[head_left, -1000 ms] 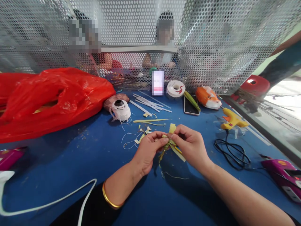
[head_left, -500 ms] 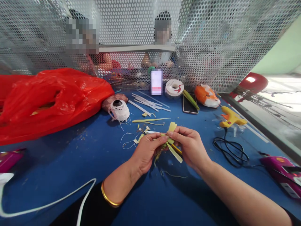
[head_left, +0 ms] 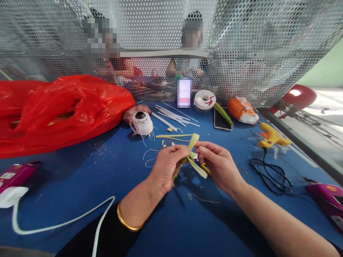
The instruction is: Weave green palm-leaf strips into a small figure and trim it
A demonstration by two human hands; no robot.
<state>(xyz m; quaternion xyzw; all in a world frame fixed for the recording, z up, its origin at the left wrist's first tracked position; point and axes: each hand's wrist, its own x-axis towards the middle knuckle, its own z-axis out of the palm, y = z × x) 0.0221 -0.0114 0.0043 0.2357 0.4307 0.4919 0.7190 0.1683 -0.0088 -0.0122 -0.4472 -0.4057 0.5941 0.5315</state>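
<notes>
My left hand (head_left: 171, 164) is closed, pinching a small bundle of pale yellow-green leaf-like strips (head_left: 197, 167) between thumb and fingers. One flat strip end stands up from the pinch and another points down to the right; darker green stringy ends hang below. My right hand (head_left: 217, 162) is just right of the bundle, thumb and forefinger brought together, apart from the standing strip. Under its curled fingers shows part of a yellow-handled tool (head_left: 206, 170), mostly hidden. Behind the hands lie loose pale green strips (head_left: 171, 136) and small scraps.
A red plastic bag (head_left: 88, 103) fills the back left. Farther back are a white thread cone (head_left: 142, 125), white strips (head_left: 174, 115), a ribbon spool (head_left: 204, 100) and a phone (head_left: 222, 120). At right lie a yellow glue gun (head_left: 273, 136) and its black cord (head_left: 270, 175). Perforated mesh (head_left: 150, 21) stands behind.
My right fingers have come off the strip bundle and sit slightly to its right. My left hand keeps its pinch. The whole view has shifted, so the table things appear farther right.
</notes>
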